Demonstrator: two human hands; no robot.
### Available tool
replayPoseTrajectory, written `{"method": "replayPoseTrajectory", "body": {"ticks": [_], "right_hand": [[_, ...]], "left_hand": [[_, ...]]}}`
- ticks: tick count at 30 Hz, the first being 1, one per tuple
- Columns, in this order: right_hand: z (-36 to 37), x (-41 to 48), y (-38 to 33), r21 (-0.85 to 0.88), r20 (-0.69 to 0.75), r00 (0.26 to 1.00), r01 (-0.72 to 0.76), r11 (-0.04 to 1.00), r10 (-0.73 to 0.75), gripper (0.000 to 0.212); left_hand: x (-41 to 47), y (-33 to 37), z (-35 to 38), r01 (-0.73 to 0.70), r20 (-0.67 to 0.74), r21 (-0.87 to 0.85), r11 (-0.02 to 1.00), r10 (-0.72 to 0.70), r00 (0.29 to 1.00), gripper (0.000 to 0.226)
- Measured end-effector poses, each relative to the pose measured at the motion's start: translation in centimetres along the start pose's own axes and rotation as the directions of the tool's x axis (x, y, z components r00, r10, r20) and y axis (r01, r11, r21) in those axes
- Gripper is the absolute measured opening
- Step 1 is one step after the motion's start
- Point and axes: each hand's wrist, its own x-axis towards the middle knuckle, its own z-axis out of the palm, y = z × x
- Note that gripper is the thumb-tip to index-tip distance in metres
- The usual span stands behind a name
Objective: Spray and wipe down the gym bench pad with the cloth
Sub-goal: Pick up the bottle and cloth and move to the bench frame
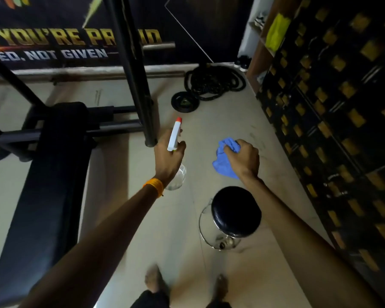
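Left hand (168, 157) grips clear plastic spray bottle with white head and red nozzle (174, 135). Right hand (242, 160) clutches bunched blue cloth (225, 161). Both above beige floor (187, 252); long black gym bench pad (49, 178) at left, untouched. Round black stool (236, 212) below right hand.

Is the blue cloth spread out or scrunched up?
Scrunched up. The right hand grips the blue cloth in a crumpled bunch, with loose folds hanging below the fingers.
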Motion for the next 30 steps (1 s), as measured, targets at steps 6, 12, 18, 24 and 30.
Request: {"method": "replayPoseTrajectory", "body": {"ticks": [6, 12, 18, 24, 30], "right_hand": [[-3.8, 0.4, 13.2, 0.001, 0.023, 0.994, -0.103, 0.995, 0.103, 0.024], [-2.0, 1.7, 23.7, 0.041, 0.046, 0.978, -0.203, 0.978, 0.201, 0.018], [5.3, 3.1, 33.1, 0.086, 0.048, 0.98, -0.194, 0.977, 0.191, 0.017], [12.8, 4.7, 40.8, 0.18, 0.058, 0.989, -0.143, 0.973, 0.134, 0.013], [17.9, 5.7, 47.3, 0.143, 0.077, 0.997, -0.038, 0.989, 0.027, 0.048]], "left_hand": [[-5.5, -2.4, 10.8, 0.061, 0.046, 0.037, 0.997, -0.063, 0.997, 0.042], [-8.9, -8.4, 19.1, 0.165, 0.087, 0.031, 0.986, -0.167, 0.982, 0.033], [-10.7, -18.3, 25.4, 0.195, 0.086, 0.046, 0.98, -0.199, 0.976, 0.029], [-11.5, -28.0, 30.2, 0.163, 0.021, 0.041, 0.986, -0.164, 0.986, 0.028], [-11.9, -33.9, 34.1, 0.153, -0.004, 0.059, 0.986, -0.153, 0.988, 0.031]]}}
